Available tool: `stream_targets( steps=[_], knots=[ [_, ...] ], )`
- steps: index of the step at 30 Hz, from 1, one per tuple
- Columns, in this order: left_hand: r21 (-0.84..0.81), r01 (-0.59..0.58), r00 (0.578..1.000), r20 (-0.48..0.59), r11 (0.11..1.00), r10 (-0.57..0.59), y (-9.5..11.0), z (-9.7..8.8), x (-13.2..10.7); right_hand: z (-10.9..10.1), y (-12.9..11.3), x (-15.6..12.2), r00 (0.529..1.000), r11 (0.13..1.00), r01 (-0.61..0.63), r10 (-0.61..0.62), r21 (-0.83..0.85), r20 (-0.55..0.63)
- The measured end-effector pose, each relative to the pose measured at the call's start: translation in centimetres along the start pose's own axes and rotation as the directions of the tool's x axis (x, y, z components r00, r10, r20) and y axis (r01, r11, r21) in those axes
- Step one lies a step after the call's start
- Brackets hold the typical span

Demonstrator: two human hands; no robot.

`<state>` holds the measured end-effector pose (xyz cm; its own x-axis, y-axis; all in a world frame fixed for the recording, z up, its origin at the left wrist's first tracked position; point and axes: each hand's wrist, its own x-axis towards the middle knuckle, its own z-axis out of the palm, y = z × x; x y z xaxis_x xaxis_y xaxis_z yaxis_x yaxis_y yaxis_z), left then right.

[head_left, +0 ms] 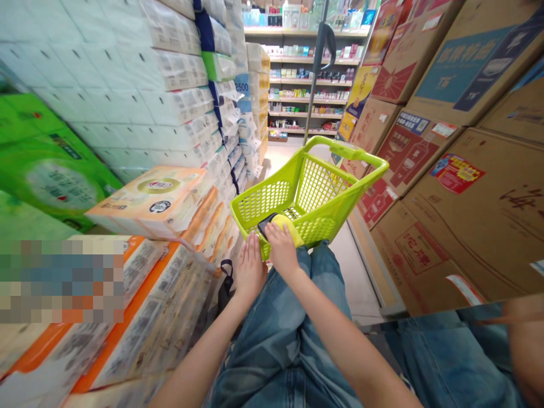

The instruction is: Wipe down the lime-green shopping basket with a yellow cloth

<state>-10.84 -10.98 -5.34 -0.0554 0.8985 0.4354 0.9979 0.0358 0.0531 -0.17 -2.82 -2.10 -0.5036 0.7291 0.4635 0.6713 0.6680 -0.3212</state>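
Observation:
A lime-green plastic shopping basket (325, 226) with lattice walls and a raised handle stands tilted just beyond my knees. My left hand (250, 266) lies against its near left corner, fingers stretched out and close together. Beside it, my right hand (281, 242) presses a yellow cloth (292, 228) with a dark grey part (264, 224) onto the basket's near edge. The right fingers are bent over the cloth, which hides part of the rim. The thumb sides of both hands nearly meet.
Tissue packs (157, 192) are stacked on the left, cardboard cartons (480, 209) on the right. Stocked shelves (301, 82) and a metal pole (313, 85) stand ahead. A person's jeans (450, 357) show at lower right. A black strap (226, 277) hangs beside my left hand.

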Motion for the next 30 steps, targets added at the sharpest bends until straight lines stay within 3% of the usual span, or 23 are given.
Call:
stream_targets(
  steps=[3,5,7,10,12,14,17,21,23,25,27,30],
  knots=[
    [0.012,-0.004,1.0,0.01,1.0,0.004,-0.1,0.1,0.0,0.9,-1.3,-0.6,0.989,0.989,0.144,-0.145,0.024,0.029],
    [-0.002,-0.013,1.0,0.002,1.0,0.013,-0.1,-0.1,0.0,0.0,0.7,-0.5,0.974,0.976,0.214,-0.216,0.035,0.062],
    [-0.026,-0.013,1.0,-0.011,1.0,0.013,-0.1,-0.4,0.1,-1.9,4.2,-0.1,0.974,0.976,0.214,-0.216,0.03,0.07],
    [-0.055,-0.001,1.0,-0.017,0.998,0.0,0.1,-0.6,0.2,-4.9,9.9,0.8,1.0,1.0,0.006,-0.007,-0.023,-0.024],
    [-0.063,0.005,1.0,-0.018,0.998,-0.006,0.2,-0.6,0.2,-6.0,12.0,1.4,0.983,0.986,-0.157,0.152,-0.049,-0.102],
    [-0.062,0.008,1.0,-0.02,0.998,-0.009,0.3,-0.6,0.2,-5.9,11.8,1.6,0.962,0.965,-0.253,0.243,-0.066,-0.127],
    [-0.057,0.003,1.0,-0.024,0.998,-0.004,0.3,-0.4,0.1,-3.6,7.6,1.1,0.97,0.97,-0.236,0.231,-0.064,-0.082],
    [-0.037,0.0,0.999,-0.033,0.999,-0.001,0.1,0.0,0.0,0.1,0.5,-0.7,1.0,1.0,0.014,-0.013,0.006,-0.008],
    [-0.021,0.0,0.999,-0.034,1.0,-0.001,0.0,0.1,0.0,0.6,-0.9,-1.3,0.992,0.992,0.121,-0.122,0.027,0.027],
    [-0.021,-0.006,0.999,-0.037,1.0,0.006,0.0,0.1,0.0,0.0,-0.1,-1.3,0.981,0.982,0.183,-0.185,0.034,0.056],
    [-0.035,-0.014,0.999,-0.039,0.999,0.013,0.0,-0.1,0.0,-1.4,2.5,-0.9,0.981,0.982,0.184,-0.186,0.029,0.061],
    [-0.051,-0.015,0.999,-0.034,0.999,0.013,0.1,-0.5,0.1,-4.0,7.8,0.2,0.999,0.999,0.043,-0.043,-0.007,0.0]
  ],
)
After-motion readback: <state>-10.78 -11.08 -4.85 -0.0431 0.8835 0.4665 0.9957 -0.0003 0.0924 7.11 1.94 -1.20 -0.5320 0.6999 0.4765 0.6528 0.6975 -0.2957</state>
